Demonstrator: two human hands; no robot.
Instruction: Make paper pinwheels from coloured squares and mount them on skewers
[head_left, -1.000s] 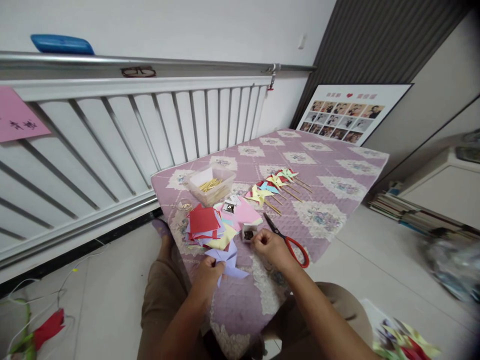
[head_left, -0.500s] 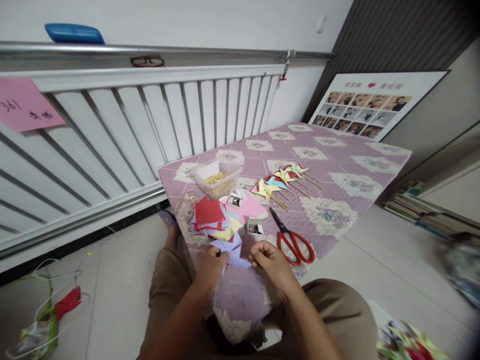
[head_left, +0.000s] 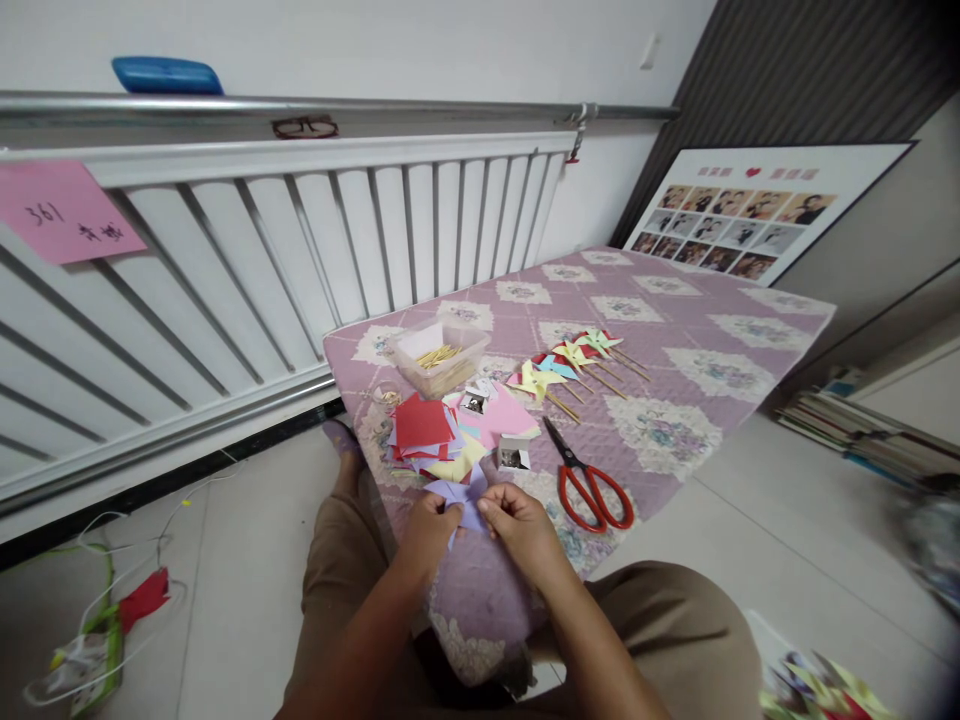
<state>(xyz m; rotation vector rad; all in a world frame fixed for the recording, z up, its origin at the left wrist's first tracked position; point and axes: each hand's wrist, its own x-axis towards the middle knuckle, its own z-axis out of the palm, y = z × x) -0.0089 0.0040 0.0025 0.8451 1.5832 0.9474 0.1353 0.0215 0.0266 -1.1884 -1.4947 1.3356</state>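
Observation:
A purple paper pinwheel (head_left: 469, 490), its points partly folded, is held over the near corner of the table. My left hand (head_left: 429, 530) pinches it from the left, thumb on top. At its right side my right hand (head_left: 517, 515) is closed, with thumb and forefinger on a paper point. Just beyond lies a stack of coloured paper squares (head_left: 424, 425), red on top, beside pink sheets (head_left: 499, 415). Scissors with red handles (head_left: 585, 480) rest to the right of my right hand. A small black-and-white picture card (head_left: 513, 455) sits between the stack and the scissors.
A clear plastic box (head_left: 439, 355) holds thin wooden sticks. Several finished pinwheels (head_left: 574, 360) on sticks lie in a row on the patterned tablecloth (head_left: 652, 430). A white radiator (head_left: 420, 225) runs along the wall. More pinwheels (head_left: 821, 690) are at the lower right.
My right hand has moved left to the purple pinwheel and now takes hold of its right point. My left hand keeps its grip. The view has shifted slightly.

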